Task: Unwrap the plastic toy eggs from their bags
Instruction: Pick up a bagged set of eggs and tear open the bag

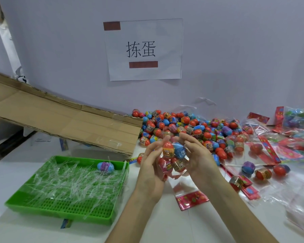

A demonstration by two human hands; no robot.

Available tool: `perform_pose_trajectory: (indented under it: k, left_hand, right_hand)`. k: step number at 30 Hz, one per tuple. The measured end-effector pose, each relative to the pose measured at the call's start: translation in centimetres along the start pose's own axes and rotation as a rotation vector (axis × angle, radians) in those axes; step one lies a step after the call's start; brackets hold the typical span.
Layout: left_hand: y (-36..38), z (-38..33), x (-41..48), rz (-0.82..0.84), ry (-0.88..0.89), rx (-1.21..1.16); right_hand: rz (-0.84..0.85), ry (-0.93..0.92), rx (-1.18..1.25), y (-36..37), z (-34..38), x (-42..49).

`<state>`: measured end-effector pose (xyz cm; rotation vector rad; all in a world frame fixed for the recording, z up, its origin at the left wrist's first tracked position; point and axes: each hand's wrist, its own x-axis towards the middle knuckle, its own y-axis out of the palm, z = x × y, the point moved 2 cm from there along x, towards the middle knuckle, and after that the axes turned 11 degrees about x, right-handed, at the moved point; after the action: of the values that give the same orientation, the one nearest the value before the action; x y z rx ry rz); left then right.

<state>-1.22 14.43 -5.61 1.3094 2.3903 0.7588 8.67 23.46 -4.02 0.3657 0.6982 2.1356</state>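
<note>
Between my two hands I hold a clear plastic bag of toy eggs [173, 157], with red, orange and blue eggs showing through it. My left hand [152, 170] grips its left side, fingers curled toward the top. My right hand [197, 159] grips the right side, thumb and fingers pinching the plastic near the top. The bag's red printed header card [191, 199] hangs below, above the white table. A large pile of loose eggs [182, 128] lies behind my hands against the wall.
A green perforated tray [33, 206] at the left holds clear plastic strips and one blue egg [106, 166]. A flattened cardboard box [63, 118] slopes behind it. Unopened bags [296, 118], empty bags and red header cards [268, 151] cover the right side.
</note>
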Motion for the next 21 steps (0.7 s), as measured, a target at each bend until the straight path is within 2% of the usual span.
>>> perform_pose_trajectory:
  k: [6, 21]
  left_hand:
    - [-0.08, -0.05, 0.06, -0.024, -0.005, 0.013]
    - [-0.07, 0.15, 0.27, -0.003, -0.11, -0.243]
  right_hand:
    - [0.022, -0.021, 0.014, 0.21, -0.52, 0.03]
    - [0.049, 0.001, 0.101, 0.73, -0.34, -0.33]
